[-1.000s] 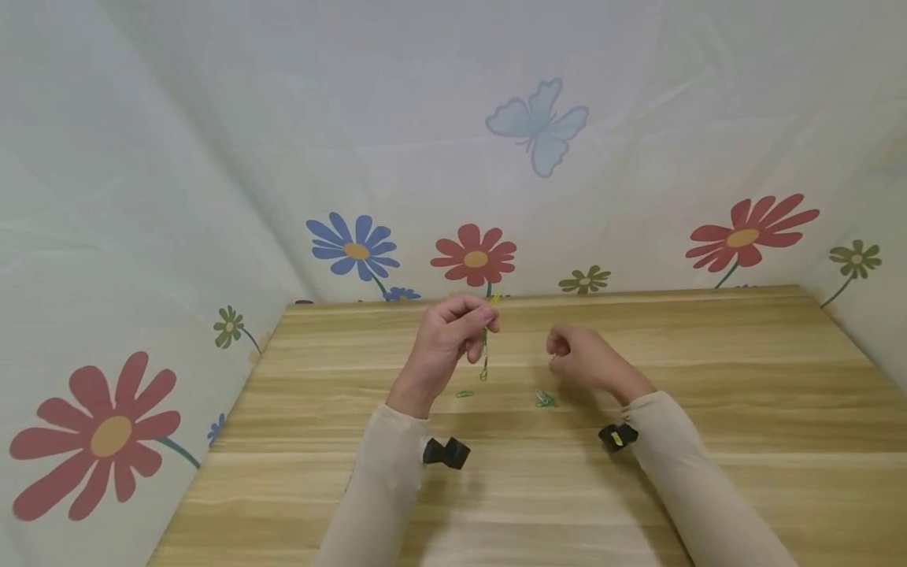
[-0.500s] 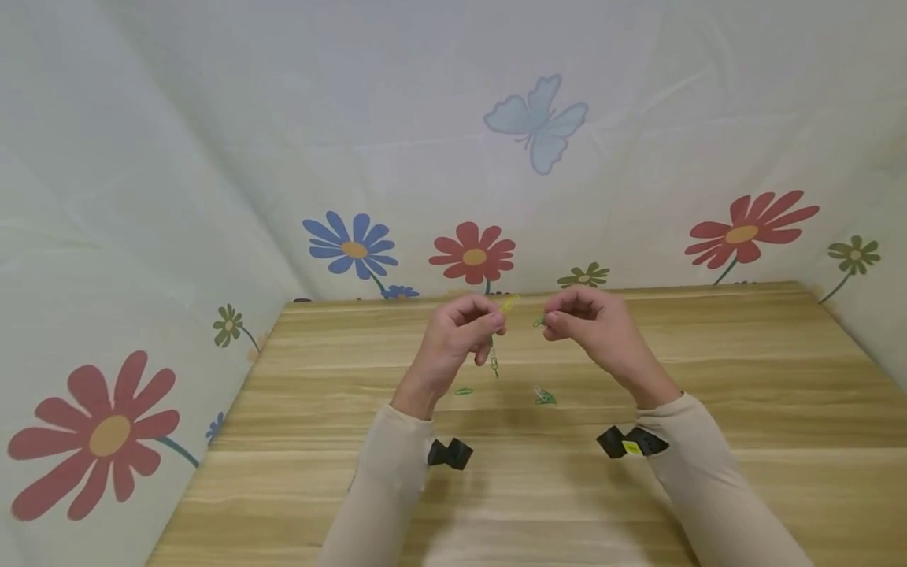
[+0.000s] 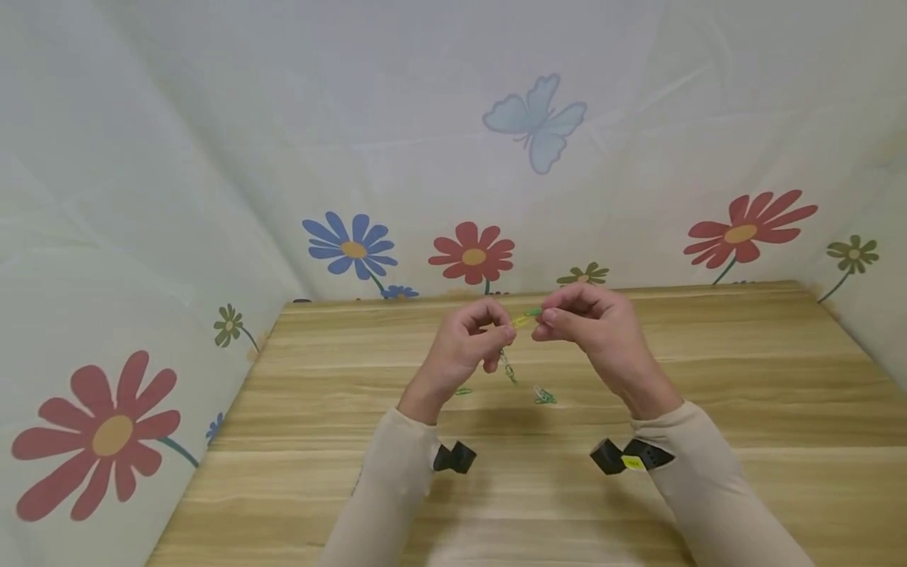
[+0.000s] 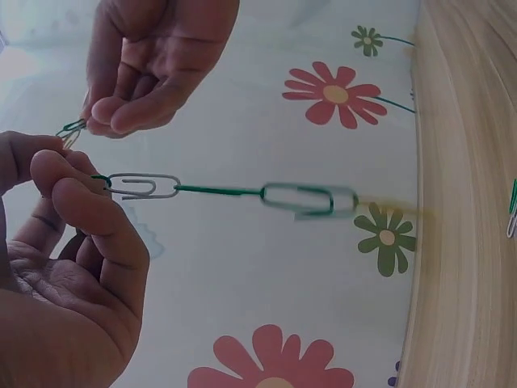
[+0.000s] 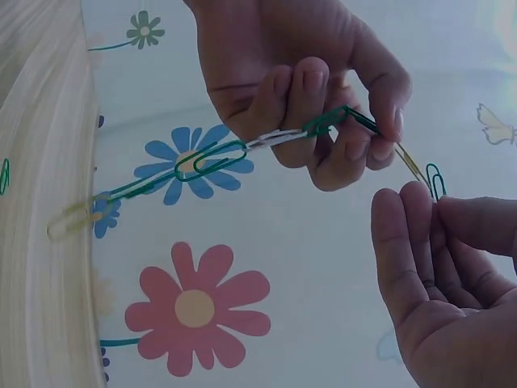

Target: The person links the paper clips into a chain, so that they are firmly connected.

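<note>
My left hand (image 3: 464, 346) pinches the upper end of a chain of linked paper clips (image 5: 212, 155) between thumb and fingertips. Green, white and yellow clips make up the chain, which hangs down from the fingers over the table. A yellow paper clip (image 3: 523, 320) sticks out of the left fingertips toward the right hand. Between thumb and fingers, my right hand (image 3: 595, 331) pinches a green paper clip (image 5: 436, 179), which overlaps the tip of the yellow one. Both hands are raised above the table, fingertips close together.
A small pile of green and white paper clips (image 3: 545, 395) lies on the wooden table (image 3: 765, 378) below the hands. One loose green clip (image 3: 464, 391) lies left of it. Behind the table hangs a flower-printed cloth (image 3: 411, 142).
My right hand rose from near the table with a green paper clip and moved in to the yellow clip. The left hand shifted slightly right and its chain swings.
</note>
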Action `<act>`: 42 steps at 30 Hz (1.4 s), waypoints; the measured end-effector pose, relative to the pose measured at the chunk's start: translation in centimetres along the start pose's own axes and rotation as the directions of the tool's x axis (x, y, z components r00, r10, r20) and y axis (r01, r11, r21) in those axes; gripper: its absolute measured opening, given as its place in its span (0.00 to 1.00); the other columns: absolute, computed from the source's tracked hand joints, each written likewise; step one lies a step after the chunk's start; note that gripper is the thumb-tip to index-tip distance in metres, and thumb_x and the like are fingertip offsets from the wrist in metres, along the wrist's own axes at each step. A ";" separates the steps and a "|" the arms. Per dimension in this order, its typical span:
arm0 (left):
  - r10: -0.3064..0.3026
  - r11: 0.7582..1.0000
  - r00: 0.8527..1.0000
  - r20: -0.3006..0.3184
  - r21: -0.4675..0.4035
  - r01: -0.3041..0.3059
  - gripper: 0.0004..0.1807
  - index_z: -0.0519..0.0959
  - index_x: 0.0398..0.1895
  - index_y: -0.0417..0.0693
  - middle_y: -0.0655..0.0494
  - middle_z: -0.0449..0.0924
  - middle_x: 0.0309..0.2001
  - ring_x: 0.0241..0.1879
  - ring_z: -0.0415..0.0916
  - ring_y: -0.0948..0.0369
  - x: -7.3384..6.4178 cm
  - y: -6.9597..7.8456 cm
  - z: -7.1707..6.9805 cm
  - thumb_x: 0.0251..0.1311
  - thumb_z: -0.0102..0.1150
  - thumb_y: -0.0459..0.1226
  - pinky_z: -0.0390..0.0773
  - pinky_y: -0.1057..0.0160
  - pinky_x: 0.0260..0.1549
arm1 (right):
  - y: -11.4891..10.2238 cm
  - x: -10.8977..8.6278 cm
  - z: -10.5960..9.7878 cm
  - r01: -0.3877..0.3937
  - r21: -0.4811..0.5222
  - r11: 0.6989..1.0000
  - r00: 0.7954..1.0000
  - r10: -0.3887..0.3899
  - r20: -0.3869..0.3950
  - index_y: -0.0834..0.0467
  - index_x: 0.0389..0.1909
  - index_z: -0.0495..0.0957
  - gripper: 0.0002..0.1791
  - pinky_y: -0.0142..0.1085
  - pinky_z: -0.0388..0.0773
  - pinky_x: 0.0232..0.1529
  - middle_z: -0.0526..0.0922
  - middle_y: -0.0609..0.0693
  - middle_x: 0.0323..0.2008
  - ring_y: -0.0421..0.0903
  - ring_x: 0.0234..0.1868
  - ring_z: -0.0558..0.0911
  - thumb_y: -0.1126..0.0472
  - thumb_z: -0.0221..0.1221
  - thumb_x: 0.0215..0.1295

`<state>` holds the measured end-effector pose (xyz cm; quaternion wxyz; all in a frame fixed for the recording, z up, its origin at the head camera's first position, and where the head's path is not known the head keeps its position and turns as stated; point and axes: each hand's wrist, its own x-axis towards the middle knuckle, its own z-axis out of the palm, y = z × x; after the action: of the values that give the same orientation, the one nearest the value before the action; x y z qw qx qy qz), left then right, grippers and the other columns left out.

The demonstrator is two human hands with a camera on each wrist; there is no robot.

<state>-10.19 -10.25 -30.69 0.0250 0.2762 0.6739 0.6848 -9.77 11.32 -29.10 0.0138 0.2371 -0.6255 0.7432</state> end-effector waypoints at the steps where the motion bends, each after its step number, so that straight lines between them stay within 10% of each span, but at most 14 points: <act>1: 0.000 1.000 1.000 0.001 0.001 0.000 0.05 0.75 0.37 0.36 0.51 0.70 0.29 0.16 0.65 0.59 0.0 0.0 0.0 0.68 0.56 0.31 0.72 0.66 0.19 | 0.0 0.0 0.1 -0.002 -0.006 1.000 1.000 0.002 0.000 0.73 0.42 0.78 0.06 0.45 0.84 0.44 0.81 0.57 0.35 0.49 0.34 0.86 0.72 0.60 0.69; 15: -0.002 1.000 0.999 -0.051 -0.001 0.001 0.05 0.76 0.36 0.38 0.46 0.70 0.28 0.17 0.65 0.59 -0.2 0.0 -0.1 0.69 0.56 0.32 0.72 0.66 0.19 | -0.2 -0.4 -0.6 -0.028 -0.183 0.983 1.000 0.025 -0.018 0.70 0.42 0.78 0.07 0.40 0.84 0.44 0.80 0.57 0.35 0.49 0.33 0.86 0.68 0.60 0.71; 31: -0.086 0.992 0.987 0.139 -0.084 0.099 0.19 0.77 0.53 0.32 0.48 0.81 0.36 0.17 0.69 0.60 -0.1 -0.6 0.1 0.74 0.55 0.42 0.74 0.66 0.20 | -1.7 -1.3 0.1 0.027 -0.430 0.902 0.999 -0.040 -0.021 0.67 0.45 0.80 0.08 0.35 0.82 0.36 0.82 0.59 0.37 0.47 0.33 0.85 0.67 0.61 0.70; 42: -0.095 0.991 0.989 0.114 -0.081 0.104 0.15 0.79 0.45 0.30 0.50 0.78 0.31 0.16 0.66 0.60 -0.3 -0.6 0.5 0.73 0.56 0.38 0.72 0.67 0.18 | -1.9 -1.5 0.6 0.087 -0.484 0.870 0.996 -0.074 0.046 0.65 0.45 0.81 0.06 0.34 0.80 0.32 0.83 0.54 0.36 0.47 0.32 0.83 0.68 0.60 0.70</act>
<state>-9.93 -9.84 -31.38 0.1081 0.2782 0.6541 0.6950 -7.68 11.58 -27.84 0.0958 0.2615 -0.7818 0.5579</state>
